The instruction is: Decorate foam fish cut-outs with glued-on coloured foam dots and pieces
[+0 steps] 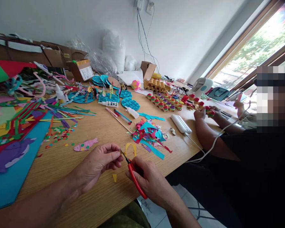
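Observation:
My right hand [148,179] is closed around red-handled scissors [134,180], whose dark blades point up and left. At the blade tips, my left hand [104,160] pinches something too small to make out, perhaps a scrap of paper. Just beyond the scissors lies a yellow paper offcut [130,148] with a curved cut-out. A small yellow paper piece [114,178] rests on the table below my left fingers. Left of that hand lies a pink paper fish [85,144] with coloured spots.
A heap of paper scraps [149,131] lies ahead on the wooden table [104,129], near a white power bank [181,124] with a cable. Purple paper whale [11,155] at left. At right, another person's hands [201,113] hold painted egg-carton pieces.

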`<state>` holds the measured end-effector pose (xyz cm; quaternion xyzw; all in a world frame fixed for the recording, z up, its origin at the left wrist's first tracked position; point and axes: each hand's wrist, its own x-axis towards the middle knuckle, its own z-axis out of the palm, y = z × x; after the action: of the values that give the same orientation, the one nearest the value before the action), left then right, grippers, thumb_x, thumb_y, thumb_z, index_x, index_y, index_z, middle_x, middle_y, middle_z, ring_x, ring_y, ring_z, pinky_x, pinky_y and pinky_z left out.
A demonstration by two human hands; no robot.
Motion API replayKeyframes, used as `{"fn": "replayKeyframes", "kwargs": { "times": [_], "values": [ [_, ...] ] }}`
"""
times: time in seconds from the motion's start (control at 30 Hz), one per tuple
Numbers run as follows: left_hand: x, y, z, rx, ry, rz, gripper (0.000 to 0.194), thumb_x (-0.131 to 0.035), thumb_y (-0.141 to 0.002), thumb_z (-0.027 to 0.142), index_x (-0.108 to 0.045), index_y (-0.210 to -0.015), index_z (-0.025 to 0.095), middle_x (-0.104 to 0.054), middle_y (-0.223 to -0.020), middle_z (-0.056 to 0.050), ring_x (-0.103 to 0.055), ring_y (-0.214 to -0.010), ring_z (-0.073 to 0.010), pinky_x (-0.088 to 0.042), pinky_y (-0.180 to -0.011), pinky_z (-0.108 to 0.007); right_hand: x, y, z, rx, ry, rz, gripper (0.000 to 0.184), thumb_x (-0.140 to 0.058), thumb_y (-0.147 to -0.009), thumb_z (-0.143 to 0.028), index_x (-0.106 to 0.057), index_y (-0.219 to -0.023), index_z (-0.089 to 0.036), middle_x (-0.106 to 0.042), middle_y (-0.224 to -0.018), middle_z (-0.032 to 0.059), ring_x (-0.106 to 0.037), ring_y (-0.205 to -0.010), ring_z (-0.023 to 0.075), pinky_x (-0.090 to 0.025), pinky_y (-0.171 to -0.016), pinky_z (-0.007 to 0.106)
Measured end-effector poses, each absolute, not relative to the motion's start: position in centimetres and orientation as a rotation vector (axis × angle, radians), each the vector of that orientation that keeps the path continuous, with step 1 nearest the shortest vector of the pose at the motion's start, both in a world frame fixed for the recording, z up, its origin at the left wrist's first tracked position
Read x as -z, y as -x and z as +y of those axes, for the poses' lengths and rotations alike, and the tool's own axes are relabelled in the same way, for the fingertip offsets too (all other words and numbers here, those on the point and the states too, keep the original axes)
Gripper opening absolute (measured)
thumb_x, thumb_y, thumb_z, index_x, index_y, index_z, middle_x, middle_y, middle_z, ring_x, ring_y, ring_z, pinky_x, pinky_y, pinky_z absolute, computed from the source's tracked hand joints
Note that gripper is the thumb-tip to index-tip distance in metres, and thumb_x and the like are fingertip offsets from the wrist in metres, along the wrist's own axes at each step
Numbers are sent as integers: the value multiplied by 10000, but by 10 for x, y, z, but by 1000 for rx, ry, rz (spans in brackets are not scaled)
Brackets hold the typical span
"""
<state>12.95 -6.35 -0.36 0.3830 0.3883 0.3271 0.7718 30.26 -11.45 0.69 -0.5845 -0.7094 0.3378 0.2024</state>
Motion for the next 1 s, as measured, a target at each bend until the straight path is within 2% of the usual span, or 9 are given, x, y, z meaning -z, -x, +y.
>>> {"fn": "replayKeyframes", "kwargs": {
  "times": [0.6, 1.0],
  "values": [
    [-6, -127, -59, -640, -912, 949, 183, -681, -613, 270, -560, -700, 165, -603, -614, 18, -520, -543, -94, -381, -539, -216, -3, -308, -115, -896, 1638, -2054, 251, -503, -820, -355, -441, -654, -177, -428, -571, -51, -343, -512, 73, -248, -481, 207],
    [-3, -125, -59, -628, -937, 911, 152, -661, -663, 272, -563, -709, 165, -609, -620, 19, -525, -552, -88, -387, -541, -205, -9, -308, -117, -871, 1640, -2133, 174, -432, -852, -298, -456, -723, -183, -489, -627, -33, -390, -548, 85, -255, -500, 210]
  ]
}}
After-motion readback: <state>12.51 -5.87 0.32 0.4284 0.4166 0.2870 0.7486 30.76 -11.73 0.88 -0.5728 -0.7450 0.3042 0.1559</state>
